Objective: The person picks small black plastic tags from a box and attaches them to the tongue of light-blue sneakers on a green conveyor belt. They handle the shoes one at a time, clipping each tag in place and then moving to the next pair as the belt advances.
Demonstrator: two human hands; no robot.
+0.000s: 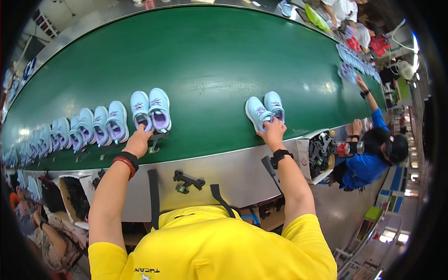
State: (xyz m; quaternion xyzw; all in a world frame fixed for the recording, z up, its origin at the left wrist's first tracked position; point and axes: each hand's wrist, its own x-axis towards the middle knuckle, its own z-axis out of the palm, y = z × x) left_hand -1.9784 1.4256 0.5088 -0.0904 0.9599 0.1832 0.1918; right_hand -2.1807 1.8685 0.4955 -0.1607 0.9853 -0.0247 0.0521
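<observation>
On the green belt stands a pair of light blue sneakers with lilac lining, and my left hand (pixel 138 141) is closed on the heel of its left sneaker (pixel 140 105). The right sneaker (pixel 160 109) of that pair stands against it. A black plastic shoe hanger (pixel 157 141) lies by my left fingers. Farther right, my right hand (pixel 273 132) grips the heel area of a second pair, its fingers at the left sneaker (pixel 256 111). The matching sneaker (pixel 274 102) touches it; my fingers partly hide both heels.
A row of light blue sneakers (pixel 86 126) runs left along the green belt (pixel 205 56). Several black hangers fill a box (pixel 304 161) at right; others lie on the metal ledge (pixel 188 181). A co-worker in blue (pixel 368 161) reaches onto the belt.
</observation>
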